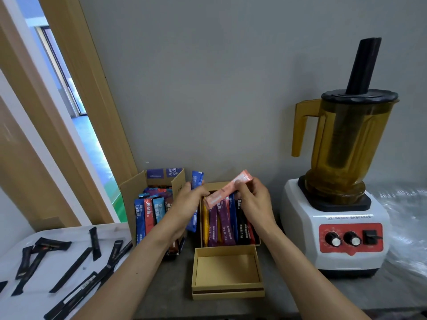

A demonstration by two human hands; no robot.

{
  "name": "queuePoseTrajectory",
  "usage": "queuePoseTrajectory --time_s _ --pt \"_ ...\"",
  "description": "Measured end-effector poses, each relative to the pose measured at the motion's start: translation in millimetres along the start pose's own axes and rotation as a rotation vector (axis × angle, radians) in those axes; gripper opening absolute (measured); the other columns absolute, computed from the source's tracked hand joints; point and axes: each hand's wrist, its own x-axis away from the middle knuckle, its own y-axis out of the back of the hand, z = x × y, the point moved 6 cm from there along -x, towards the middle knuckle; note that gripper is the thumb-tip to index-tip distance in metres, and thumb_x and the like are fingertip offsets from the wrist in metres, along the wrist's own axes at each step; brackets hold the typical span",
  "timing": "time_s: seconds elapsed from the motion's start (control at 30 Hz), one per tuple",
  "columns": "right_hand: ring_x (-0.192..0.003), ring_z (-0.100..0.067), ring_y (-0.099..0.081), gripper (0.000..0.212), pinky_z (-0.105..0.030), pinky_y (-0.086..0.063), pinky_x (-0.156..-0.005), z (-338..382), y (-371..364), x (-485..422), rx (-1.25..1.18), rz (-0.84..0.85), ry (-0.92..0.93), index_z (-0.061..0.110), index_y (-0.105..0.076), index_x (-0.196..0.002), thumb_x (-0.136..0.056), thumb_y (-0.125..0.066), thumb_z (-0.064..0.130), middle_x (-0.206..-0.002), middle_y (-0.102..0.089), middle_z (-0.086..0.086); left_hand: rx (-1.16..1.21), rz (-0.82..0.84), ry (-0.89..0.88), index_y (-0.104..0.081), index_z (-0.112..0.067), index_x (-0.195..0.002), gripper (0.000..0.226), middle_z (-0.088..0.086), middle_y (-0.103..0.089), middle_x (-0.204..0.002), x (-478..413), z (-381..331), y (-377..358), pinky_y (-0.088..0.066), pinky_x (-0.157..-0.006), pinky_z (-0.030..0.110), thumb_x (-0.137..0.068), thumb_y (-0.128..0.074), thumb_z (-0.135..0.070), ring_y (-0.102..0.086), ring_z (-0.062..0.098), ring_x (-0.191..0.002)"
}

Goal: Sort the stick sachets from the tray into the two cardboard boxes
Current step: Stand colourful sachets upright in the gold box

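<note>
My right hand point(254, 199) pinches a pink stick sachet point(227, 189), held slanted above the right cardboard box point(215, 185), which stands packed with purple, yellow, blue and black sachets point(225, 220). My left hand point(191, 199) grips a blue sachet point(196, 181) upright between the two boxes. The left cardboard box point(129, 190) has its flaps up and holds several blue, red and teal sachets point(149, 215). A white tray point(57, 234) at the lower left carries several thin black stick sachets point(71, 269).
An empty tan box lid point(227, 294) lies in front of the right box. A blender point(342, 181) with an amber jug stands to the right on the grey counter. Crinkled clear plastic point(406, 218) lies behind it. A grey wall is at the back.
</note>
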Motion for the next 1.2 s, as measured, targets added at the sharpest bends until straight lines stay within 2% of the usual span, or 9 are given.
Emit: queuePoseTrajectory --time_s 0.07,0.2,0.3,0.37,0.57,0.73,0.93,1.1,1.2 --pt "-0.09 -0.014 -0.075 0.019 -0.028 -0.057 -0.071 2.7 -3.5 -3.8 0.106 0.015 0.007 0.019 -0.06 -0.109 -0.106 -0.054 0.037 -0.098 -0.073 0.001 0.161 -0.001 -0.01 -0.054 -0.009 -0.14 0.037 0.005 -0.062 -0.122 1.5 1.0 0.9 -0.052 -0.079 0.028 -0.104 -0.043 -0.008 -0.062 0.012 -0.104" --pt "-0.085 -0.01 -0.07 0.014 -0.022 -0.055 -0.067 -1.3 -28.6 -2.0 0.473 0.192 0.027 0.027 -0.059 -0.106 -0.105 -0.057 0.04 -0.092 -0.068 0.009 0.128 -0.02 -0.052 -0.06 -0.012 -0.132 0.033 0.012 -0.065 -0.126 4.0 -3.0 3.8 -0.055 -0.083 0.031 -0.104 -0.046 -0.004 -0.064 0.021 -0.114" --pt "-0.091 -0.005 -0.067 0.029 -0.015 -0.048 -0.068 -8.3 -42.8 1.6 0.584 0.211 0.077 0.023 -0.067 -0.124 -0.101 -0.065 0.04 -0.107 -0.073 0.006 0.058 -0.025 -0.056 -0.063 -0.023 -0.118 0.021 0.017 -0.068 -0.12 1.7 0.6 4.2 -0.055 -0.102 0.046 -0.104 -0.053 -0.009 -0.067 0.029 -0.115" --pt "-0.093 -0.005 -0.067 0.039 -0.015 -0.049 -0.072 -10.0 -42.9 2.7 0.573 0.139 0.108 0.02 -0.065 -0.132 -0.098 -0.07 0.039 -0.115 -0.075 0.004 0.039 -0.024 -0.079 -0.063 -0.023 -0.123 0.023 0.016 -0.07 -0.117 0.9 4.1 5.3 -0.054 -0.104 0.048 -0.104 -0.058 -0.011 -0.068 0.029 -0.115" --pt "-0.09 -0.003 -0.07 0.036 -0.014 -0.054 -0.071 -16.3 -48.1 6.9 0.582 0.182 0.187 0.024 -0.065 -0.12 -0.089 -0.083 0.028 -0.105 -0.075 0.009 0.071 -0.019 -0.111 -0.05 -0.025 -0.141 0.051 0.002 -0.077 -0.111 3.9 10.5 7.8 -0.058 -0.071 0.016 -0.097 -0.068 -0.008 -0.076 0.005 -0.095" --pt "-0.1 -0.008 -0.072 0.02 -0.027 -0.061 -0.085 -22.0 -50.1 12.4 0.73 0.208 0.235 0.026 -0.074 -0.116 -0.096 -0.075 0.03 -0.11 -0.076 0.008 0.136 -0.06 -0.113 -0.037 -0.017 -0.155 0.054 0.004 -0.079 -0.11 2.5 10.0 9.3 -0.06 -0.082 0.03 -0.105 -0.054 -0.007 -0.077 0.014 -0.1" --pt "-0.086 -0.004 -0.071 0.015 -0.021 -0.056 -0.076 -3.9 -21.9 14.8 0.343 0.039 0.089 0.028 -0.074 -0.102 -0.093 -0.075 0.041 -0.093 -0.074 0.015 0.259 -0.01 -0.125 -0.036 -0.016 -0.151 0.043 0.01 -0.076 -0.118 3.1 6.1 5.2 -0.059 -0.094 0.04 -0.11 -0.039 -0.005 -0.076 0.021 -0.106" --pt "-0.091 -0.011 -0.077 0.031 -0.034 -0.063 -0.084 -2.5 -24.5 34.4 0.158 0.369 -0.11 0.016 -0.073 -0.092 -0.082 -0.083 0.044 -0.092 -0.079 0.002 0.276 0.078 -0.156 -0.035 -0.022 -0.148 0.04 0.006 -0.077 -0.12 1.7 5.4 -4.9 -0.06 -0.088 0.027 -0.111 -0.036 -0.006 -0.072 0.015 -0.115" --pt "-0.091 -0.016 -0.078 0.031 -0.036 -0.064 -0.088 -4.4 -26.6 42.6 0.124 0.409 -0.102 0.014 -0.071 -0.097 -0.08 -0.088 0.034 -0.096 -0.08 -0.002 0.26 0.093 -0.187 -0.039 -0.026 -0.143 0.042 0.01 -0.076 -0.119 2.5 4.1 -11.4 -0.06 -0.089 0.029 -0.107 -0.048 -0.006 -0.074 0.016 -0.113"
